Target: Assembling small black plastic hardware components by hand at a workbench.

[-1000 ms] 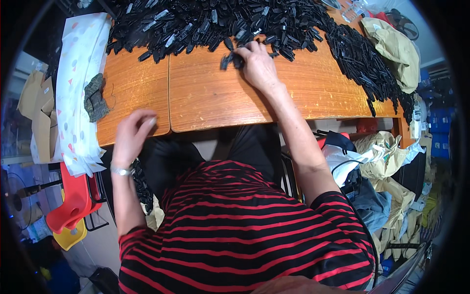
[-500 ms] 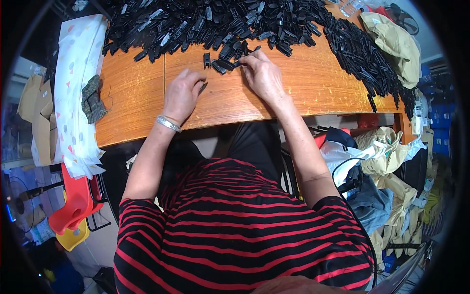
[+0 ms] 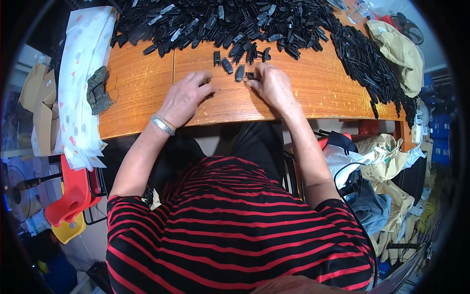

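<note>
My right hand (image 3: 272,86) is closed in a pinch on a small black plastic part (image 3: 249,75), whose end pokes out left of the fingertips. Right beside it lies an oval black plastic piece (image 3: 239,73) on the wooden table (image 3: 142,93). My left hand (image 3: 188,95) rests low over the tabletop with curled fingers; a dark sliver shows under them, too hidden to name. Between and beyond the hands lie several loose black parts, among them a slotted one (image 3: 217,58) and a rounded one (image 3: 227,66).
A large heap of black plastic parts (image 3: 210,29) covers the far side of the table. Long rows of them (image 3: 364,63) run down the right. At left lie a patterned white sheet (image 3: 81,88) and a dark knitted cloth (image 3: 99,90). A red chair (image 3: 73,198) stands below.
My right hand has drawn back toward me and slightly right with a part, away from the loose pieces. The left hand has shifted slightly right, its fingers reaching further inward.
</note>
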Motion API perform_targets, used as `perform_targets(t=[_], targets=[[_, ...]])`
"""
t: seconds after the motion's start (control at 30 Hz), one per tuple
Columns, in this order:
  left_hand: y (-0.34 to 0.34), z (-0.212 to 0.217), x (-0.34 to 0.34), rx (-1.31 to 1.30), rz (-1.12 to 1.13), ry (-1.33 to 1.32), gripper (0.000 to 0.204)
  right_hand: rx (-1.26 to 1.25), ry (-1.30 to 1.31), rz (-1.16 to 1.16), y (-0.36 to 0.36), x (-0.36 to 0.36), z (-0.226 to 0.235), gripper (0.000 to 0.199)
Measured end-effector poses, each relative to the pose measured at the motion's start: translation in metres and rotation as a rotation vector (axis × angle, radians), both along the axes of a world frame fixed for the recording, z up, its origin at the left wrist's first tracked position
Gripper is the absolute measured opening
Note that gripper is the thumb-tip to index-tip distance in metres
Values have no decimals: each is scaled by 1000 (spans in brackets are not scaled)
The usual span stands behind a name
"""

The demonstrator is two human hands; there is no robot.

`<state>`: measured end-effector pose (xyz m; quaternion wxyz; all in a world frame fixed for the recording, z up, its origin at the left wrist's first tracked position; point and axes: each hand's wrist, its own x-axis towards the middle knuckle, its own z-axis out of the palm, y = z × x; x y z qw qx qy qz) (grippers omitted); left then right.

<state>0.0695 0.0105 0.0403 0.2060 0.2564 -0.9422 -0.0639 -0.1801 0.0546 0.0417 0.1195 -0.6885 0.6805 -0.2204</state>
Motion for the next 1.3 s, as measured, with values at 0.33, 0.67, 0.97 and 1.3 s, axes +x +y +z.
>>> perform_targets(t=[0.33, 0.67, 0.97, 1.3], targets=[[12, -25, -20, 1016, 187, 726, 23, -68, -599, 14, 30, 45, -4, 22], [25, -18, -31, 1284, 137, 1001, 25, -309, -632, 37, 32, 54, -4, 21], [52, -15, -51, 1060, 107, 1102, 27, -452, -549, 74, 39, 64, -13, 29], [60, -18, -51, 1163, -14, 1094, 20, -393, -570, 81, 52, 84, -29, 46]])
